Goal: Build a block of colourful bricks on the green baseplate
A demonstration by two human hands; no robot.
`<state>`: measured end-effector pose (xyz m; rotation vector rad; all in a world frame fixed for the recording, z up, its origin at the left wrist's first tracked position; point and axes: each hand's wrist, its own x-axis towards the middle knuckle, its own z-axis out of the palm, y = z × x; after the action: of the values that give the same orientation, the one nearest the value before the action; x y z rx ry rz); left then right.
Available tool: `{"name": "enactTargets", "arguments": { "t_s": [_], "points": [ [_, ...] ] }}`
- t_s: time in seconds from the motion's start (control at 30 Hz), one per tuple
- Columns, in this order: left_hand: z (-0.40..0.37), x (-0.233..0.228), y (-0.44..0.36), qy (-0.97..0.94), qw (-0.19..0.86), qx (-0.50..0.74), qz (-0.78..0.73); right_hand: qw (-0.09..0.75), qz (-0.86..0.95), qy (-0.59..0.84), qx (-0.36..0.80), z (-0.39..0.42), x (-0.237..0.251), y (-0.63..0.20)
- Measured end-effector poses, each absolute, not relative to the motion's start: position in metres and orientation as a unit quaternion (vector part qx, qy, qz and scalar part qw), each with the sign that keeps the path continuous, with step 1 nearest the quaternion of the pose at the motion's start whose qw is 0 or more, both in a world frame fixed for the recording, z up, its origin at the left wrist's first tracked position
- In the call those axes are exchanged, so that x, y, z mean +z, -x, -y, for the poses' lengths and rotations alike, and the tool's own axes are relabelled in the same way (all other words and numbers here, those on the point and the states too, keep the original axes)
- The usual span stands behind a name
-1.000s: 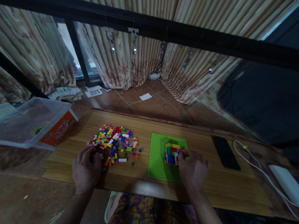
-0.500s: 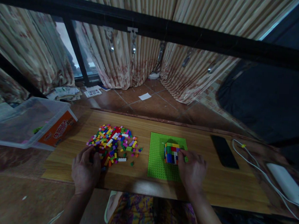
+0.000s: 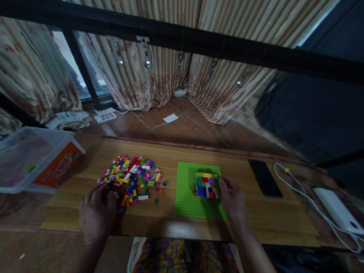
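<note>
My left hand (image 3: 97,214) rests at the near left edge of a loose pile of small toy bricks (image 3: 132,176). Its fingers are curled, with a gap between thumb and forefinger; bricks lie under and beside the fingertips. On a green studded baseplate (image 3: 185,203) stands a squarish built block of multicoloured toy bricks (image 3: 206,187), its top showing green, yellow, red, purple, blue and white. My right hand (image 3: 233,200) is at the block's right side, fingers bent and closed against it. Its far fingertips are partly hidden.
A clear plastic box (image 3: 24,157) with an orange label stands left of the wooden board (image 3: 166,148). Right of the baseplate lies a black phone (image 3: 265,178). Farther right are a white cable (image 3: 306,192) and a white power bank (image 3: 338,209).
The view has shifted slightly. My right fingers have slid from the block's top to its right edge, uncovering purple brick there. My left hand stays by the pile.
</note>
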<state>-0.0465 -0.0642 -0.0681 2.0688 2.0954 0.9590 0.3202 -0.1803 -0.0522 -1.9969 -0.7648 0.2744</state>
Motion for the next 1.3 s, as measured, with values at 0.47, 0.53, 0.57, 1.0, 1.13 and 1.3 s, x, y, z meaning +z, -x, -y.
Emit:
{"name": "enactTargets", "arguments": {
  "t_s": [0.47, 0.53, 0.57, 1.0, 1.13, 1.3],
  "points": [
    [0.064, -0.07, 0.048, -0.671, 0.016, 0.307, -0.675, 0.463, 0.31, 0.816, 0.152, 0.176, -0.074, -0.32],
    [0.064, -0.07, 0.048, -0.671, 0.02, 0.307, -0.674, 0.461, 0.306, 0.819, 0.151, 0.176, -0.073, -0.319],
    [0.064, -0.07, 0.048, -0.67, 0.022, 0.307, -0.676, 0.461, 0.304, 0.82, 0.148, 0.176, -0.072, -0.318],
    [0.065, -0.065, 0.046, -0.664, 0.033, 0.306, -0.681, 0.492, 0.281, 0.807, 0.168, 0.175, -0.074, -0.32],
    [0.065, -0.065, 0.046, -0.663, 0.029, 0.303, -0.684, 0.498, 0.276, 0.802, 0.179, 0.175, -0.074, -0.321],
    [0.064, -0.068, 0.047, -0.668, 0.028, 0.299, -0.68, 0.448, 0.307, 0.825, 0.159, 0.175, -0.068, -0.321]
  ]
}}
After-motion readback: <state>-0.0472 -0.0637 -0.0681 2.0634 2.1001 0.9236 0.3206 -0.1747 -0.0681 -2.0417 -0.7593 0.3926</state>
